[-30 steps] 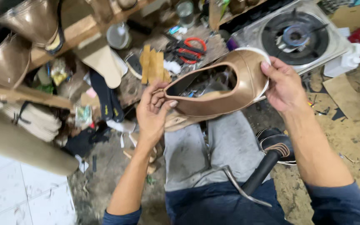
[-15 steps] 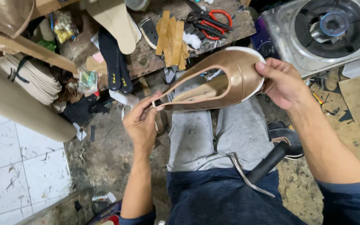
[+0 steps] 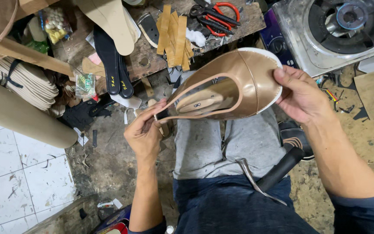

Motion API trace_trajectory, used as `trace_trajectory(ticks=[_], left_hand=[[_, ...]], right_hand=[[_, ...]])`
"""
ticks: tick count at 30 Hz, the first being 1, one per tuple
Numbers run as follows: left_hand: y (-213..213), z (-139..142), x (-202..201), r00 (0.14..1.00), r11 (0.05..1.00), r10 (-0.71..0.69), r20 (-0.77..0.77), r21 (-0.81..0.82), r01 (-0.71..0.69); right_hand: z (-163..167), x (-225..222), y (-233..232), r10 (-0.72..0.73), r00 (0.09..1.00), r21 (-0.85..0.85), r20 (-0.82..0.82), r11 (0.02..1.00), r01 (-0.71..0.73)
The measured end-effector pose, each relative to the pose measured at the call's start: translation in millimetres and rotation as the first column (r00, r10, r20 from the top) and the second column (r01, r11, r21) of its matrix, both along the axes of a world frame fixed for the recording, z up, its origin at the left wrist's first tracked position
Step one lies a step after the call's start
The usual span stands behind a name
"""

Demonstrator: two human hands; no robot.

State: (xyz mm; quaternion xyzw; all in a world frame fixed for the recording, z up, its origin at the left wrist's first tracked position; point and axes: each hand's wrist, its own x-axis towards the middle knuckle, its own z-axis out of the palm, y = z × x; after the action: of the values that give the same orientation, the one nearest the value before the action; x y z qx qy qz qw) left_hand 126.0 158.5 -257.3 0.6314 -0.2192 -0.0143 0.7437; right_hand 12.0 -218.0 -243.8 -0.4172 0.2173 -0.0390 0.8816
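In the head view, a bronze-coloured ballet-flat shoe upper (image 3: 234, 84), mounted on a last whose wooden-looking top shows through the opening, is held in the air above the lap, between the two hands and just in front of the cluttered wooden worktop (image 3: 239, 26). The heel end is pinched by the left hand (image 3: 146, 134), its thumb and fingers pressed together on the back rim of the upper; the toe end is cupped by the right hand (image 3: 301, 95), the thumb laid over the white edge at the toe and the fingers curled under it. As far as can be judged, the upper is already pulled over the last and lies smooth across the toe, while a pale margin is still exposed around the toe; no outsole can be seen on the shoe, though its underside is hidden, so the bottom work cannot be assessed. A hammer-like tool with a black handle (image 3: 278, 171) rests untouched across the lap on the grey cloth. On the worktop lie red-handled pliers (image 3: 219, 13), a fan of tan leather strips (image 3: 176, 37), and black insoles (image 3: 111, 56); a gas burner (image 3: 347, 26) stands to the right, and a stack of pale insoles (image 3: 27, 86) sits at the left.
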Motion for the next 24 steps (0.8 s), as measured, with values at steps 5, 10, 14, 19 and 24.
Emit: trace_trajectory(ticks=[5, 10, 14, 19, 24], left_hand=[[-8, -16, -3, 0.999, 0.987, 0.026, -0.031, 0.156, -0.021], [-19, -47, -4, 1.0, 0.974, 0.007, 0.026, 0.225, -0.012], [-19, -63, 1, 0.973, 0.993, -0.073, -0.22, 0.074, 0.091], [-27, -69, 0, 0.951, 0.987, -0.153, -0.27, 0.008, 0.161], [-35, -46, -6, 0.953, 0.983, -0.181, -0.241, -0.078, 0.167]], right_hand=[[-23, 2, 7, -0.096, 0.986, -0.595, -0.134, 0.804, -0.003], [-49, 2, 0, -0.121, 0.978, -0.747, -0.17, 0.663, -0.048], [-71, 1, -11, -0.133, 0.982, -0.755, -0.134, 0.656, -0.014], [-94, 2, -24, -0.093, 0.995, -0.507, -0.031, 0.859, 0.064], [-99, -10, -37, -0.057, 0.998, -0.248, -0.017, 0.967, 0.051]])
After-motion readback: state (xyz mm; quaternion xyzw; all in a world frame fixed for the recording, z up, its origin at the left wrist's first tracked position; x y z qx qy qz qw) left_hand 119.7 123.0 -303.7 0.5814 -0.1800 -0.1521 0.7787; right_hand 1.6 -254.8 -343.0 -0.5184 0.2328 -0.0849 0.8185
